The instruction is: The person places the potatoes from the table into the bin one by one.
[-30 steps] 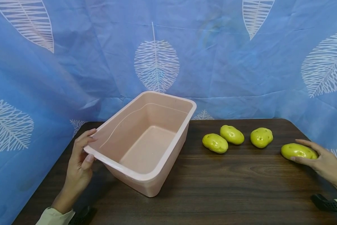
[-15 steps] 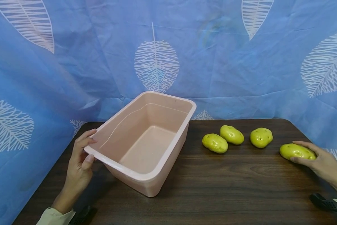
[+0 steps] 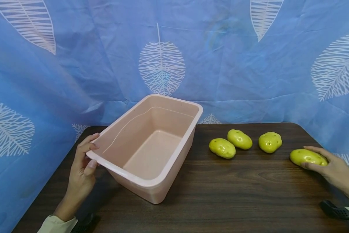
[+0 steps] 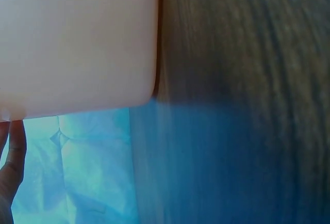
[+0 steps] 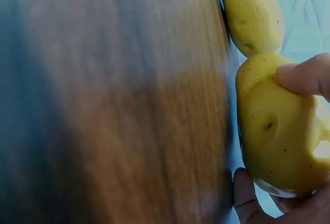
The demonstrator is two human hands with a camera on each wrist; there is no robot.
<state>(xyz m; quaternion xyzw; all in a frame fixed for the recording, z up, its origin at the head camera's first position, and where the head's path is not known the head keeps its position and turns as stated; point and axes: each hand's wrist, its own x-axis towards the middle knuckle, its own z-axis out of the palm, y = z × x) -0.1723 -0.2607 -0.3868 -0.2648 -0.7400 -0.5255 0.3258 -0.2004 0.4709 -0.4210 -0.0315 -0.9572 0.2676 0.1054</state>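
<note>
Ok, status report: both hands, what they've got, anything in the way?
Left hand grips pink tub by one corner. Right hand grips one potato. Three more potatoes between it and tub.

- Tub (image 3: 154,194): smooth, pale pink plastic by its look, mostly matt, with a soft sheen along the rim.
- Held potato (image 3: 307,157): smooth, glossy skin with bright highlights, marked by small dimples and dark specks.
- Three other potatoes (image 3: 222,148): equally shiny, lightly dimpled.
- Desk (image 3: 235,194): dark wood grain, smooth, faintly satin.
- Backdrop (image 3: 197,64): creased cloth with a slight sheen.
- Left sleeve (image 3: 58,225): matt cloth.
- Right wrist strap (image 3: 339,212): black, matt, rubbery-looking.
</note>
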